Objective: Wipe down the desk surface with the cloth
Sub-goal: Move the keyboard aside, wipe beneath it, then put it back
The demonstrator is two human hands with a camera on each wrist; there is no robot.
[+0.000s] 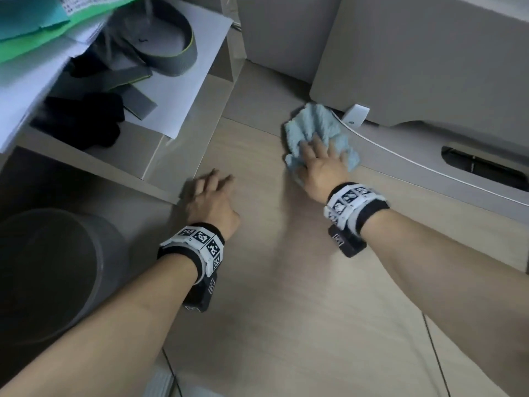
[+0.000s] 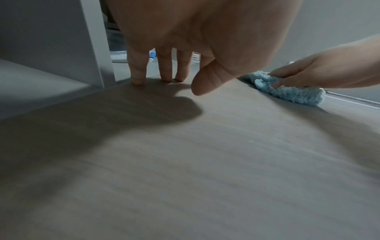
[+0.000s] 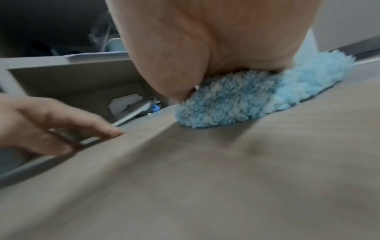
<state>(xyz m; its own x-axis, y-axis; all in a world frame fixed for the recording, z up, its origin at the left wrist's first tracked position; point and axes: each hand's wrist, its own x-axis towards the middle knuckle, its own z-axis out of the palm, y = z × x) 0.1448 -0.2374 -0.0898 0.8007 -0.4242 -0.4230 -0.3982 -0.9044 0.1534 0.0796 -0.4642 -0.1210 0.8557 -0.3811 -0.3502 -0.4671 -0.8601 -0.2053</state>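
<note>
Cloth [image 1: 317, 124] lay pressed under right hand [image 1: 322, 164], fingers extended; mid-wipe at far side of desk [image 1: 286, 296]. Left hand [image 1: 211, 202] rested relaxed, fingertips on desk. Next probably needed: sweep nearer surface.

An open shelf unit [image 1: 160, 156] fills the upper left of the head view. It holds white paper sheets [image 1: 183, 90], a grey strap [image 1: 177, 61] with a yellow-green edge, black fabric [image 1: 86, 124] and green folders [image 1: 37, 27]. A grey round bin [image 1: 57, 267] stands at lower left. A pale grey machine [image 1: 429, 67] with a dark slot [image 1: 483, 164] occupies the upper right.
</note>
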